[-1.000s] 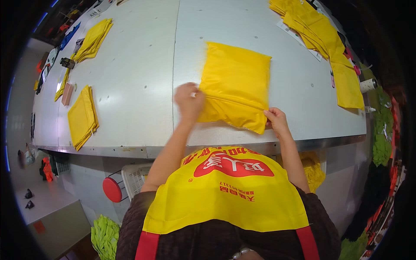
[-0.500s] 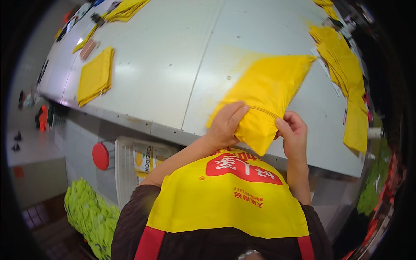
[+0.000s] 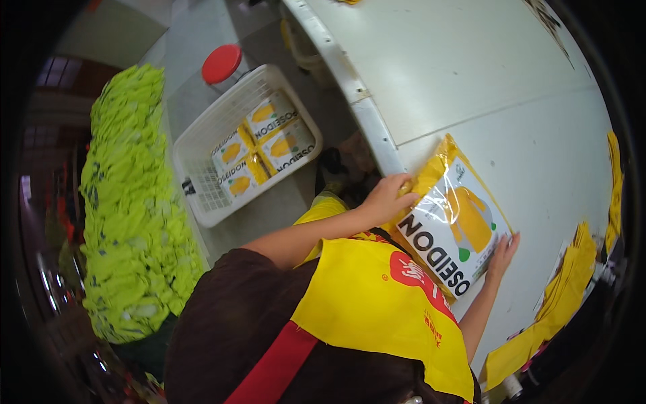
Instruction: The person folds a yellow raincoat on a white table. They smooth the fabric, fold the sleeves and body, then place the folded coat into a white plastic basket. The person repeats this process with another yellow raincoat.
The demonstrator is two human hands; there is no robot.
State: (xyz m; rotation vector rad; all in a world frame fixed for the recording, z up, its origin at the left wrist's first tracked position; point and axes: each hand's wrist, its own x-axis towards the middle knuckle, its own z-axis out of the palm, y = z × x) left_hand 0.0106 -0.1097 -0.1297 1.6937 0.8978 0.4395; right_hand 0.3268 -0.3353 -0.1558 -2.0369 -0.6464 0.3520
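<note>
A flat clear-plastic packet [image 3: 464,215] with folded yellow fabric inside lies tilted between my hands, over the near edge of the white table. Its white printed front, showing a yellow garment and green drops, faces up. My left hand [image 3: 390,200] is closed on the packet's left side, thumb on top. At its far right edge, my right hand [image 3: 503,256] grips from the side, its palm partly hidden under the packet. Left of me, a white plastic basket [image 3: 192,145] on the floor holds several similar packets [image 3: 279,145], laid printed side up.
The white table [image 3: 457,74] has a metal edge running along my left. Folded yellow fabric [image 3: 568,276] lies along its right side. A red round stool [image 3: 221,64] stands behind the basket. A long heap of lime-green fabric [image 3: 128,209] is at the far left.
My view has swung left toward the basket and the green heap. The packet has been turned from its plain yellow side to its printed side, and my right hand now holds its far edge.
</note>
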